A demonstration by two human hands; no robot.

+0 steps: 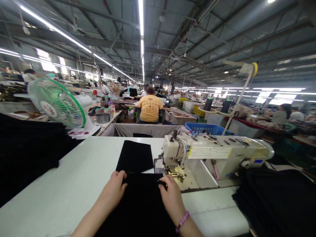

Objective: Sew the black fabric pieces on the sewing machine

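A black fabric piece (142, 204) spans the space between my hands and hangs toward me over the front of the table. My left hand (117, 184) pinches its far left corner. At the far right corner, my right hand (171, 191) grips the same cloth between thumb and fingers; a purple bead bracelet is on that wrist. Just beyond lies a second black fabric piece (135, 156), flat on the pale tabletop. The sewing machine (175, 151) stands right of the cloth, its needle area close to my right hand.
A black fabric pile (29, 158) covers the left side, and another black stack (278, 200) sits at right. A green-rimmed fan (56, 103) stands at the table's back left. Behind the machine is a blue basket (209, 128). A person in yellow (149, 108) sits ahead.
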